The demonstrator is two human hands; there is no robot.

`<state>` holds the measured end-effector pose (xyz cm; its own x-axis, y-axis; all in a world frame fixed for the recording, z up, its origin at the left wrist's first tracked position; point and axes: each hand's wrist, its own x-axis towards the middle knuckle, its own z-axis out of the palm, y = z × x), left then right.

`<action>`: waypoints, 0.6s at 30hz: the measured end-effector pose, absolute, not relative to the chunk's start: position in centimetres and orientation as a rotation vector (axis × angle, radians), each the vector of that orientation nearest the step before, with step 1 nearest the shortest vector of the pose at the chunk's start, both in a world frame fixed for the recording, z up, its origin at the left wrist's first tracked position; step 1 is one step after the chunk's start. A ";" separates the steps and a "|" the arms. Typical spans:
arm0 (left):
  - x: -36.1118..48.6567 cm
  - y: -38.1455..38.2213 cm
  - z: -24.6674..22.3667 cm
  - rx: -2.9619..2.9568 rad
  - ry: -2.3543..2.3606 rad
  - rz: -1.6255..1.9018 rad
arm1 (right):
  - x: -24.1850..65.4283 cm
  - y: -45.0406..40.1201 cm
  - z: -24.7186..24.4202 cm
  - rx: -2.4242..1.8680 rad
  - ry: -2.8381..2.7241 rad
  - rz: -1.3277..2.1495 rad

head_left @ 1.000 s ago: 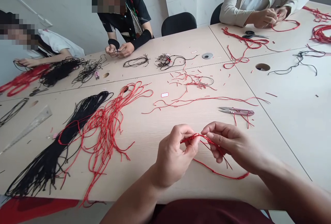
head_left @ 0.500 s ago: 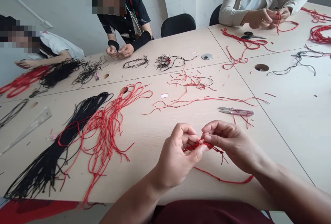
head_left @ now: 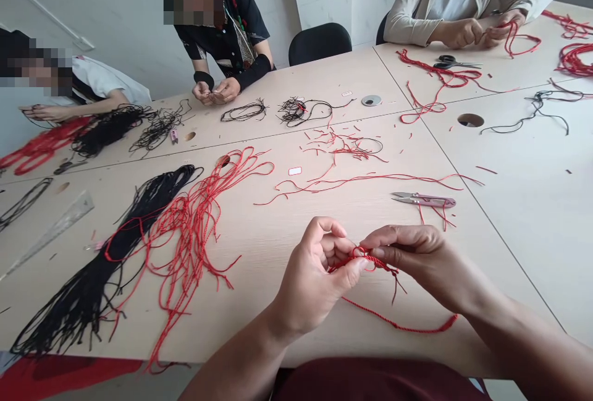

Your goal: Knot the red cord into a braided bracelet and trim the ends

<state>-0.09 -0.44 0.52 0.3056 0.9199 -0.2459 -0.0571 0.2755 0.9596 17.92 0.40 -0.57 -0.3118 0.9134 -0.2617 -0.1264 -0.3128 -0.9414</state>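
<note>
The left hand (head_left: 312, 280) and right hand (head_left: 417, 256) hover over the worktop (head_left: 241, 333) near its front edge, their fingers (head_left: 384, 241) pinching a twisted red cord (head_left: 364, 257) between them, its long tail hanging loose toward the right. Pink-handled thread snips (head_left: 424, 200) lie just beyond the right hand, while a tangled bunch of red cords (head_left: 189, 228) sprawls off to the left.

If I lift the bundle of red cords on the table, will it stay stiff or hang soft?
The bundle of red cords will probably hang floppy, since its thin strands lie in loose curves. It may snag, because strands cross each other and lie over the black cords.
</note>
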 end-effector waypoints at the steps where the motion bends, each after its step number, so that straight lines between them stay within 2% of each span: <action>1: -0.1 -0.4 0.5 1.073 1.038 0.844 | 17.9 0.4 -0.6 -1.130 -1.140 1.720; 18: -0.2 -0.1 0.9 0.972 1.044 0.709 | 17.7 -0.6 -1.0 -1.248 -1.415 1.452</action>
<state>-0.16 -0.13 0.86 0.3583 0.8539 -0.3775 -0.0358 0.4166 0.9084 17.65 -0.56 -1.03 -0.2509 0.9576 -0.1416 0.1168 -0.1153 -0.9864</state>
